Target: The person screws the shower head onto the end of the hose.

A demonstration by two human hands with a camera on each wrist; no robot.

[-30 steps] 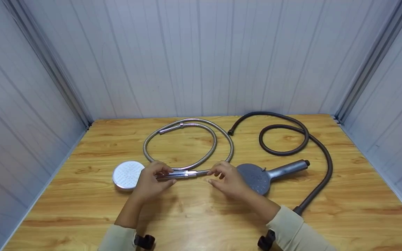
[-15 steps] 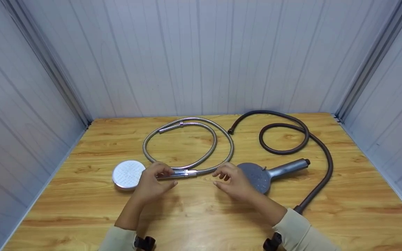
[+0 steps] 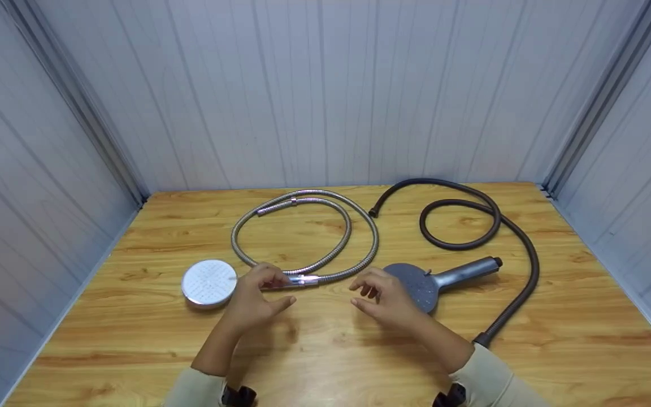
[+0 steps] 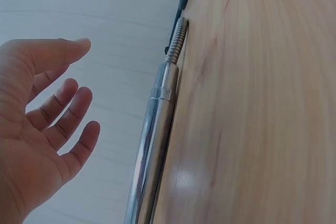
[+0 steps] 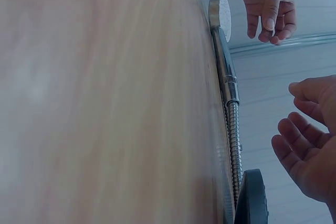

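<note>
My left hand [image 3: 253,298] hovers over the chrome handle [image 4: 152,135] of a white-faced hand shower [image 3: 209,284], hiding part of it in the head view. Its loosely curved fingers hold nothing; the left wrist view shows them apart from the handle. A chrome hose [image 3: 375,237] joins that handle and loops behind it. My right hand [image 3: 389,298] is also in the air, fingers loosely bent around nothing, just left of a dark grey hand shower [image 3: 419,288] and partly covering its head. Both showers lie on the table.
A dark hose [image 3: 530,254] curls over the right side of the wooden table [image 3: 133,339], apart from the grey shower's handle. Its near end fitting [image 3: 482,339] lies beside my right sleeve [image 3: 495,376]. Pale panel walls [image 3: 325,96] enclose the back and sides.
My right hand has drifted right, away from the chrome hose. My left hand has shifted slightly right along the chrome handle. The showers and hoses have stayed in place.
</note>
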